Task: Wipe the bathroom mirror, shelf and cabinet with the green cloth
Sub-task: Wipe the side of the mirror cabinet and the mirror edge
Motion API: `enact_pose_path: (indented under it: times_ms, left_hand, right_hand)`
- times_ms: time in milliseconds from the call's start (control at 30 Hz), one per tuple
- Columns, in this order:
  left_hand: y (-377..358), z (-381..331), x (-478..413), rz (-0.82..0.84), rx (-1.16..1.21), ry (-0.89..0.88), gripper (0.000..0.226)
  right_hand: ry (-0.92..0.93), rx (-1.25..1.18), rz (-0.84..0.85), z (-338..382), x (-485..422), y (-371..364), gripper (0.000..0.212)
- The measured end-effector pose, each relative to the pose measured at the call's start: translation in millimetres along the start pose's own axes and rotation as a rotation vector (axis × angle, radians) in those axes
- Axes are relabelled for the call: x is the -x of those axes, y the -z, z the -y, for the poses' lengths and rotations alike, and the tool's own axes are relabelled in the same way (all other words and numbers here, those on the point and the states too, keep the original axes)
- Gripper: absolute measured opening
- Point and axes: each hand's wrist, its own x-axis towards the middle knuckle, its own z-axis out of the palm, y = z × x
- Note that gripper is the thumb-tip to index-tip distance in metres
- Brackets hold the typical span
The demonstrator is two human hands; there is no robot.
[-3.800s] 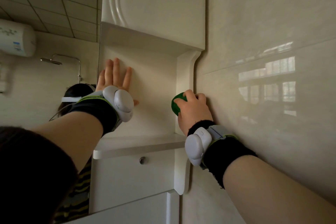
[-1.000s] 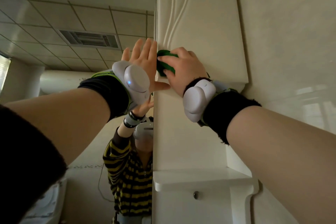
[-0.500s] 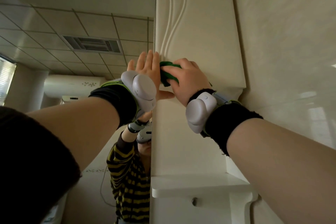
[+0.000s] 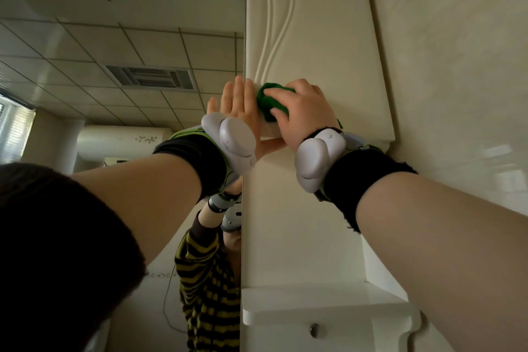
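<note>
On the left, the mirror [image 4: 114, 94] reflects ceiling panels and a yellow-and-black striped top. My left grip [image 4: 240, 111] lies flat where the mirror meets the cabinet [image 4: 314, 37]. Its fingers are straight and hold nothing, and the thumb reaches right under the cabinet door's lower edge. Just beside it, the green cloth [image 4: 268, 103] is a dark green bunched wad pressed against the lower left corner of the door. My right grip [image 4: 305, 114] is curled over the cloth, with fingers and thumb closed round it. Most of the cloth is hidden under those fingers, so I cannot make out its full shape. Below, the shelf [image 4: 314, 308] juts out white, and my right forearm covers its right end.
</note>
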Motion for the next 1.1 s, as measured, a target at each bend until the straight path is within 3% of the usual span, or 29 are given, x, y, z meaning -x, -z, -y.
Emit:
enact_pose_path:
  times_ms: [167, 367, 567, 800, 1100]
  left_hand:
    - [-8.1, -13.2, -12.2, -0.077, 0.012, 0.053, 0.109]
    - [-19.3, -12.5, -12.8, -0.134, 0.137, 0.092, 0.127]
    - [-23.4, -15.0, -14.5, -0.119, 0.064, 0.132, 0.124]
    - [-14.5, -20.9, -12.9, 0.05, 0.101, 0.225, 0.117]
    - [-0.9, -30.8, -11.0, 0.193, 0.357, 0.309, 0.114]
  right_hand:
    - [-0.005, 0.002, -0.017, -8.8, -11.7, 1.7, 0.036]
    - [-0.005, 0.034, -0.049, -19.9, -25.2, 3.7, 0.036]
    - [-0.029, 0.042, -0.096, -20.7, -23.9, 0.9, 0.037]
    - [-0.035, 0.026, -0.154, -19.2, -5.9, -4.0, 0.038]
    - [-0.029, 0.015, -0.153, -20.7, 10.1, -2.4, 0.038]
